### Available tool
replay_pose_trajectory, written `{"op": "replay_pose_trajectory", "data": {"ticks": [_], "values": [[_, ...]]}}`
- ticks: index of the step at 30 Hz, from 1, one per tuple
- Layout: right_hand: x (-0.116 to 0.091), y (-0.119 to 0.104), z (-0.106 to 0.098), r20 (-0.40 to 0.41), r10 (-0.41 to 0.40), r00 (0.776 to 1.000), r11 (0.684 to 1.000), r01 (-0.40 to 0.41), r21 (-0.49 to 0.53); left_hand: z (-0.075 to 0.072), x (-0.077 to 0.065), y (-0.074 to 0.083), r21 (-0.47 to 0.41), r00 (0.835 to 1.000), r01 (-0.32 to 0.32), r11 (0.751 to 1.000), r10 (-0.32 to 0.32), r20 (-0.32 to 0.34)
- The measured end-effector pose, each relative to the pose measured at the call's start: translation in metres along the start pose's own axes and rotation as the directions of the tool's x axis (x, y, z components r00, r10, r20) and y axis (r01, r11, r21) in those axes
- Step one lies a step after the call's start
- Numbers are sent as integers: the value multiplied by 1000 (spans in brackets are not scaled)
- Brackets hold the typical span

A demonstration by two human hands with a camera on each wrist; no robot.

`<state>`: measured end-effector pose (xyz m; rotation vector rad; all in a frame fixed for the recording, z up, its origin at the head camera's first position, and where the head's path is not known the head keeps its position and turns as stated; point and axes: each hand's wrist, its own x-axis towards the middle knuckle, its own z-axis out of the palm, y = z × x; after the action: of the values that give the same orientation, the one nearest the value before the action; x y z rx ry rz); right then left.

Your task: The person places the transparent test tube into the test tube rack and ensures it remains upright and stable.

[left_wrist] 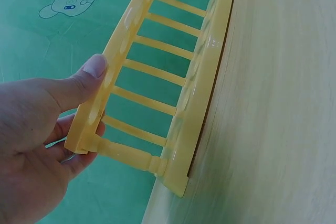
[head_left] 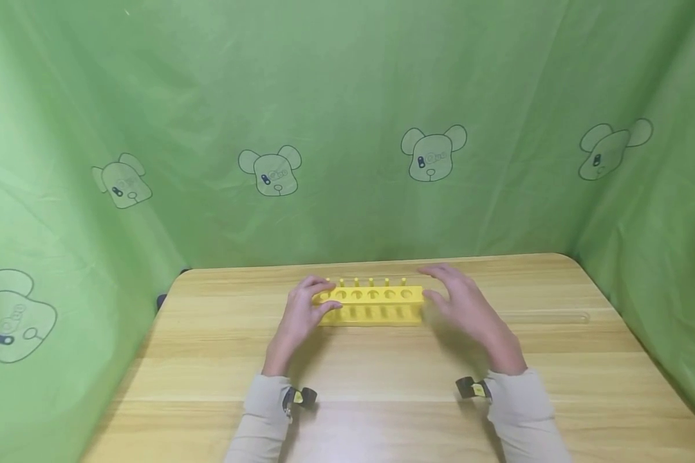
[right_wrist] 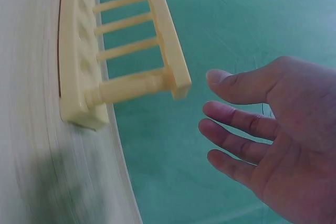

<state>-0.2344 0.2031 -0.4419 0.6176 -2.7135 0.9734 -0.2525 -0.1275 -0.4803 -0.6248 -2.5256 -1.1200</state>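
Observation:
A yellow test tube rack stands upright on the wooden table, with a row of round holes in its top plate and several pegs along its back. My left hand grips the left end of the top plate. In the left wrist view, its thumb lies over the plate's edge and the fingers curl beneath. Just off the rack's right end is my right hand, holding nothing. The right wrist view shows its fingers loosely bent, a small gap away from the top plate.
A clear glass test tube lies on the table to the right of my right hand, partly hidden behind it. Green curtains with printed bear heads hang around the table's back and sides.

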Motion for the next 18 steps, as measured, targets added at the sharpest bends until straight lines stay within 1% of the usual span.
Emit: {"op": "replay_pose_trajectory", "data": {"ticks": [4, 11, 18], "values": [[-3, 6, -8, -16, 7, 1000, 1000, -7, -10, 0, 0, 0, 0, 1000, 0, 1000, 0, 0], [-9, 19, -21, -14, 58, 998, 998, -58, -25, 2, 1, -2, 4, 1000, 3, 1000, -3, -5], [-17, 33, -31, -44, 74, 996, 997, -76, -27, 1, 1, -1, -6, 1000, 8, 1000, -8, -2]]}}
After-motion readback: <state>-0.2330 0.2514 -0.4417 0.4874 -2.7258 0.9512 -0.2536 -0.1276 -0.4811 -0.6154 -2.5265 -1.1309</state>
